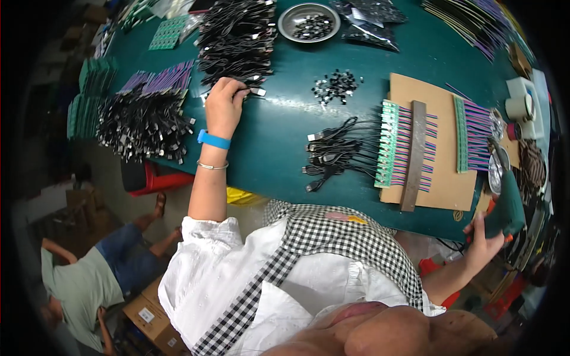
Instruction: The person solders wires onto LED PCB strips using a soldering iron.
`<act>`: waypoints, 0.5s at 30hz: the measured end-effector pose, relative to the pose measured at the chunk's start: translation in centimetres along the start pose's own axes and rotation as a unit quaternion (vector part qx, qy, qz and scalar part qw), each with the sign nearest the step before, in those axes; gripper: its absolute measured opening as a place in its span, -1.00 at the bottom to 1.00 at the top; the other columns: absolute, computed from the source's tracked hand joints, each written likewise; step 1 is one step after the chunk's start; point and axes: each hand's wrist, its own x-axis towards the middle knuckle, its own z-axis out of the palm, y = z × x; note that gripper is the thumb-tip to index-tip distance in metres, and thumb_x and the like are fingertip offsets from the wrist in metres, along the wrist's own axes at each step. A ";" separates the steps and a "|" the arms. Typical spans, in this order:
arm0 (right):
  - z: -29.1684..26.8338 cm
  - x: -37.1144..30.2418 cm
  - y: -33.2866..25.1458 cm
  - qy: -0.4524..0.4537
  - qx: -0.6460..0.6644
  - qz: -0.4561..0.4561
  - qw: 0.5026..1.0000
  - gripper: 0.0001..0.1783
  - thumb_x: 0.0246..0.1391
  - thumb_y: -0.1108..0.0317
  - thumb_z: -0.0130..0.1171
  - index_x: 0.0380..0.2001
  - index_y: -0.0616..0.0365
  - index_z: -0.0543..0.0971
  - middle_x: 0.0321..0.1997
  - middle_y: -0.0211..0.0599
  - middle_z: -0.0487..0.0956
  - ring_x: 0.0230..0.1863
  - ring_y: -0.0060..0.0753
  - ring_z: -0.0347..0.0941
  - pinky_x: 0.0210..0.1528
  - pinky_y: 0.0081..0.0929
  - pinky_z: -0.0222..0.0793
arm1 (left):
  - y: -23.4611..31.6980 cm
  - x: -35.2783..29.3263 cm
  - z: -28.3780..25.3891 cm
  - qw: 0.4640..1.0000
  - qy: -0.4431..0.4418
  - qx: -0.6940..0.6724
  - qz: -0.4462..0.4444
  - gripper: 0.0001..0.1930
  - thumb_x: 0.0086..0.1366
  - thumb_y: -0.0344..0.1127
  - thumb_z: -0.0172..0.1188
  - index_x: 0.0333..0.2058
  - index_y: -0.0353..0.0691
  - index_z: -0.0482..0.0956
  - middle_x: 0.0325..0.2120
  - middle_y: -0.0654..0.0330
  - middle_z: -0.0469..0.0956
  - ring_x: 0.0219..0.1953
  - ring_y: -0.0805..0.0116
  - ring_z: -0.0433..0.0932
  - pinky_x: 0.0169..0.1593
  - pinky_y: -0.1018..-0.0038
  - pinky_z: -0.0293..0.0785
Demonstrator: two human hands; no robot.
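Observation:
My left hand (pixel 224 107) is at the near end of a tall pile of black USB cables (pixel 237 41). Its fingers are pinched together on a cable, and a USB plug (pixel 257 92) sticks out beside them. On the far right, my right hand (pixel 482 244) grips a green pistol-shaped tool (pixel 509 204), its front end over a small foil-like dish (pixel 497 169). Between the hands, several black cables (pixel 332 151) run to a green circuit board strip (pixel 387 142) on a cardboard sheet (pixel 442 196). A metal bar (pixel 414 154) lies across its coloured wires.
A second board strip (pixel 461 133) with wires lies on the cardboard. Loose small connectors (pixel 337 86) sit behind the cables, near a metal bowl (pixel 309 22). Another cable bundle (pixel 145 121) lies left. Solder-like spools (pixel 519 108) stand right. A person (pixel 83 279) is at lower left.

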 end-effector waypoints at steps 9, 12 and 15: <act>3.8 0.1 -2.1 -0.054 0.100 -0.028 0.993 -0.38 -0.07 0.48 0.16 0.08 0.47 0.25 -0.55 -0.35 0.41 -0.66 -0.60 0.30 -0.59 -0.72 0.20 | 4.4 0.7 -1.5 0.982 0.158 -0.045 0.093 -0.89 0.12 -0.51 0.20 -0.33 -0.27 0.57 -0.44 0.22 0.56 -0.38 0.40 0.51 -0.31 0.52 0.41; 6.4 0.2 -1.6 -0.074 0.164 -0.007 0.984 -0.39 -0.13 0.51 0.21 0.04 0.49 0.29 -0.43 -0.24 0.48 -0.68 -0.59 0.31 -0.64 -0.71 0.24 | 7.1 0.8 -1.4 0.974 0.135 -0.174 0.050 -0.90 0.18 -0.51 0.17 -0.30 -0.30 0.57 -0.40 0.17 0.59 -0.50 0.47 0.50 -0.42 0.61 0.41; 8.2 -0.7 -1.9 -0.077 0.194 0.054 0.976 -0.39 -0.16 0.52 0.23 0.03 0.44 0.32 -0.40 -0.23 0.50 -0.65 -0.57 0.36 -0.65 -0.69 0.28 | 10.5 1.2 -0.7 0.958 0.022 -0.281 0.044 -0.94 0.22 -0.51 0.12 -0.35 -0.34 0.55 -0.50 0.21 0.57 -0.52 0.51 0.45 -0.43 0.64 0.36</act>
